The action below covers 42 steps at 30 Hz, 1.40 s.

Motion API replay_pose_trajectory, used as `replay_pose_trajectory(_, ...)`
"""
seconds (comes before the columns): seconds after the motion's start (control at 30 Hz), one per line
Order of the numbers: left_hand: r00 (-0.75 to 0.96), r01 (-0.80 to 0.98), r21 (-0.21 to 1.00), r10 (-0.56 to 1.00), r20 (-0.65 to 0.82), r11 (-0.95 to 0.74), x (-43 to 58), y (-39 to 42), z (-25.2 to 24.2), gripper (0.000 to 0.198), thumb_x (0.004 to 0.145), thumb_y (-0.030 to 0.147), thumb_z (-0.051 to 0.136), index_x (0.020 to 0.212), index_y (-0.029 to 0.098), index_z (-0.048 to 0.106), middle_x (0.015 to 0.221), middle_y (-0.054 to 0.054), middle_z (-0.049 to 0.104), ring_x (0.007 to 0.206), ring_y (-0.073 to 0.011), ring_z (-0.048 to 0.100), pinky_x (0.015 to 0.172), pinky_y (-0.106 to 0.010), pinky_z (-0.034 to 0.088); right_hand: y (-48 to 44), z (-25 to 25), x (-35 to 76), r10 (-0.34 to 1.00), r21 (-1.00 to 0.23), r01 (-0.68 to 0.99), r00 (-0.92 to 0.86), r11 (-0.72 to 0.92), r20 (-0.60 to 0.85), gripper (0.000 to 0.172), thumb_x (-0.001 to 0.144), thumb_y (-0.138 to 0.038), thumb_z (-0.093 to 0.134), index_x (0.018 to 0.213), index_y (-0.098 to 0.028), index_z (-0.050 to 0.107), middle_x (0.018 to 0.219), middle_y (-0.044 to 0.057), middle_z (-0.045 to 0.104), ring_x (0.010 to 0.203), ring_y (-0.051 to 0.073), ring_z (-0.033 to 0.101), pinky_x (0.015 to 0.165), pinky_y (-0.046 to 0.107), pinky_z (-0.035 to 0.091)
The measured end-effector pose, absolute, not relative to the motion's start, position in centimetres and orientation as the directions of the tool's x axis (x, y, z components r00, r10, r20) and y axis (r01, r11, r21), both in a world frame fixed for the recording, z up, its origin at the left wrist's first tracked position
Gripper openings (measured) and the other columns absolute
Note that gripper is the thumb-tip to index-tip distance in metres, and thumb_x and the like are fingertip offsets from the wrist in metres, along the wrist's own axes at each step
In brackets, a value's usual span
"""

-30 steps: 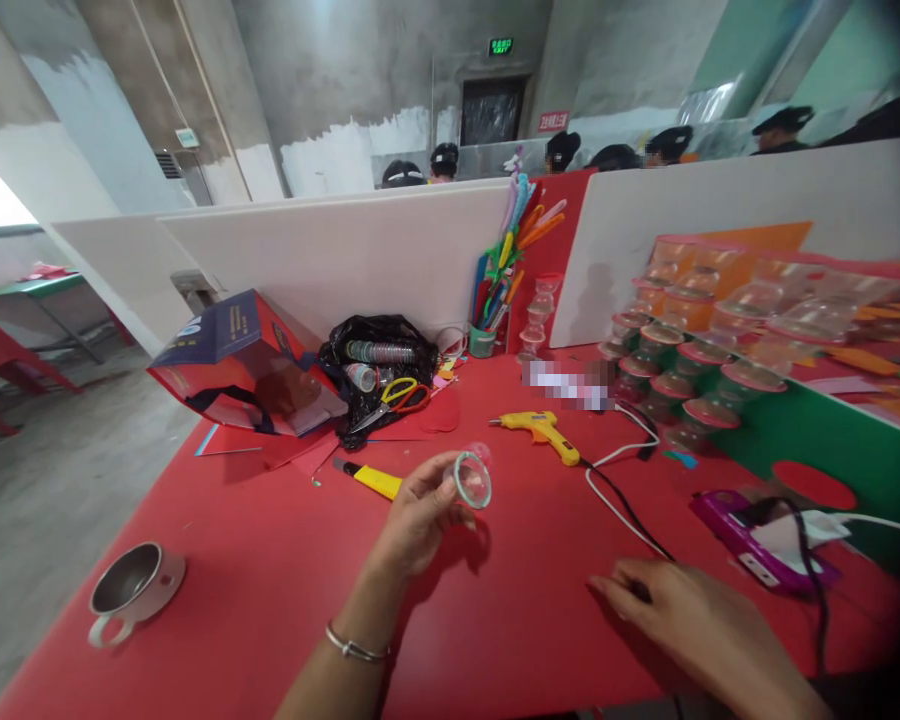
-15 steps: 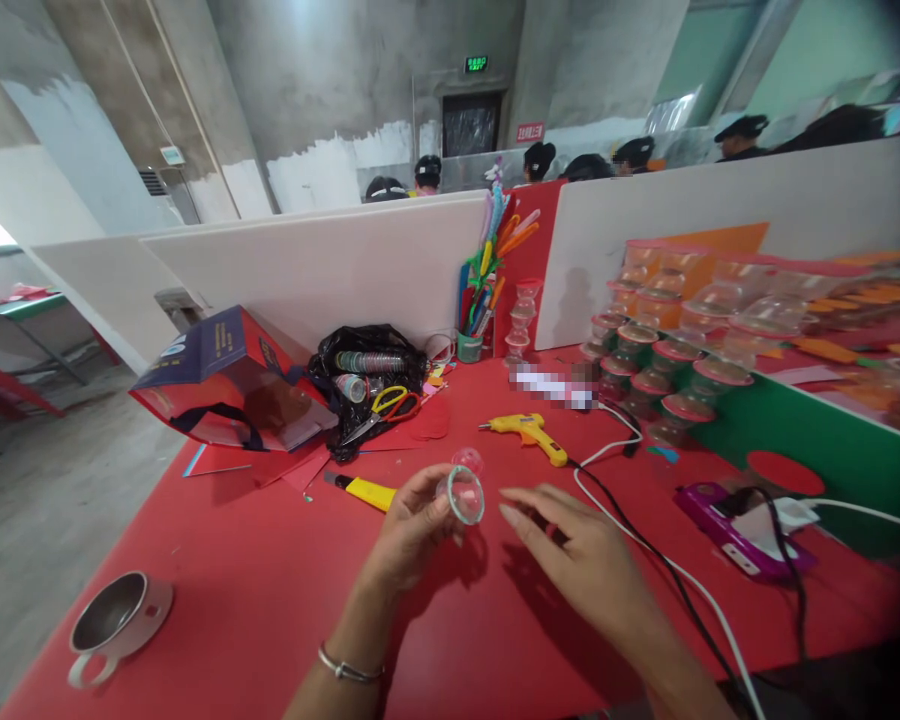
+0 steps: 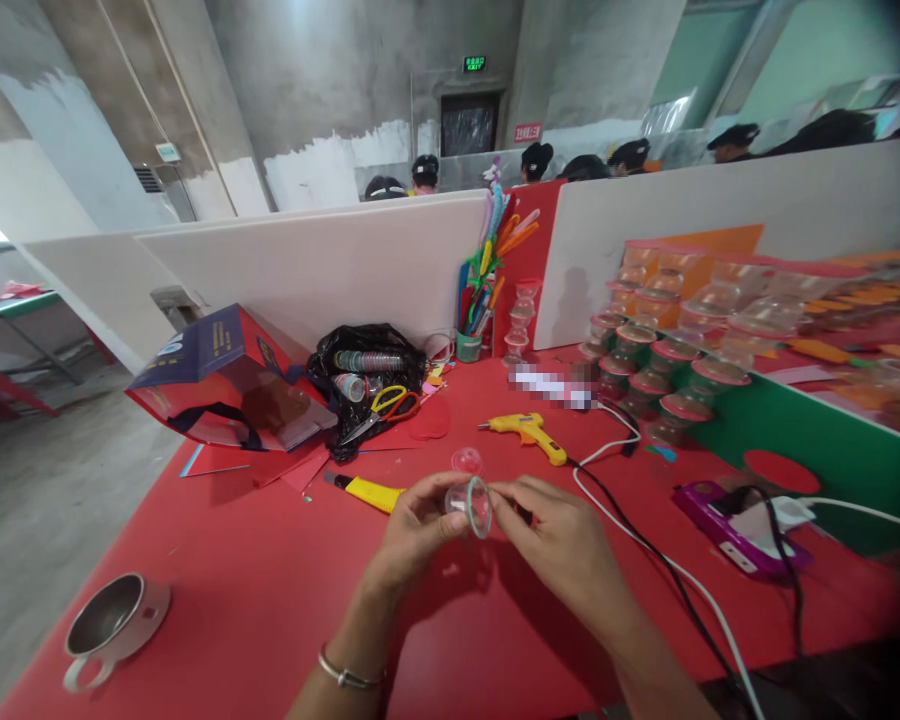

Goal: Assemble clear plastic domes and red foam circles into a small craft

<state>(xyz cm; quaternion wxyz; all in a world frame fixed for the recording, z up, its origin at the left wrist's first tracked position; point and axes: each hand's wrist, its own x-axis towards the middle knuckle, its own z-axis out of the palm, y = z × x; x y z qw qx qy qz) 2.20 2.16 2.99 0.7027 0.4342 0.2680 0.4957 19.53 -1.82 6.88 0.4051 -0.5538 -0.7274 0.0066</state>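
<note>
pinching clear cup (image 3: 473, 503), left hand (image 3: 414, 530), right hand (image 3: 562, 537)

Grey concrete walls (image 3: 330, 60), white partitions (image 3: 322, 265), red table (image 3: 232, 600), concrete floor (image 3: 37, 510).

The little cup (image 3: 474, 503) pinched between my left hand (image 3: 412, 530) and right hand (image 3: 562, 545) is clear, glossy plastic. Under both, the table (image 3: 255, 590) looks matt red. Far left of them a steel mug (image 3: 112, 625) shines; beyond them a black plastic bag (image 3: 390, 338) glistens.
</note>
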Motion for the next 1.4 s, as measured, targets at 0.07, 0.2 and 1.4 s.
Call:
replay_pose_trajectory(0.07,0.364,-0.465,0.878,0.929,0.069,0.117,2.2,2.2,2.8,0.05,0.056,0.041,0.091,0.099,0.02,0.075,0.096,-0.008,0.074,0.08,-0.0181,0.066,0.076,-0.033,0.052,-1.8,6.9,19.7,0.822,-0.468,0.79,-0.078,0.396,0.564,0.028,0.094,-0.03,0.048,0.088,-0.026,0.075,0.072,0.002,0.071,0.062,0.015,0.066,0.059,0.025,0.049)
replay_pose_trajectory(0.2,0.375,-0.468,0.876,0.924,0.074,0.119,2.1,2.1,2.9,0.047,0.059,0.039,0.09,0.1,0.022,0.075,0.096,-0.008,0.074,0.076,-0.0155,0.065,0.074,-0.031,0.052,-1.9,6.8,20.0,0.84,-0.485,0.78,-0.093,0.396,0.535,0.029,0.096,-0.029,0.046,0.088,-0.026,0.074,0.075,0.002,0.072,0.062,0.015,0.066,0.06,0.025,0.048)
replay_pose_trajectory(1.4,0.399,-0.425,0.896,0.915,0.056,0.13,2.4,1.7,4.1,0.041,0.06,0.03,0.09,0.097,0.02,0.076,0.086,-0.005,0.074,0.072,-0.013,0.064,0.072,-0.028,0.052,-2.1,5.2,20.0,0.876,-0.441,0.838,-0.086,0.322,0.475,0.027,0.096,-0.028,0.047,0.088,-0.025,0.072,0.084,0.002,0.075,0.075,0.017,0.069,0.067,0.027,0.046)
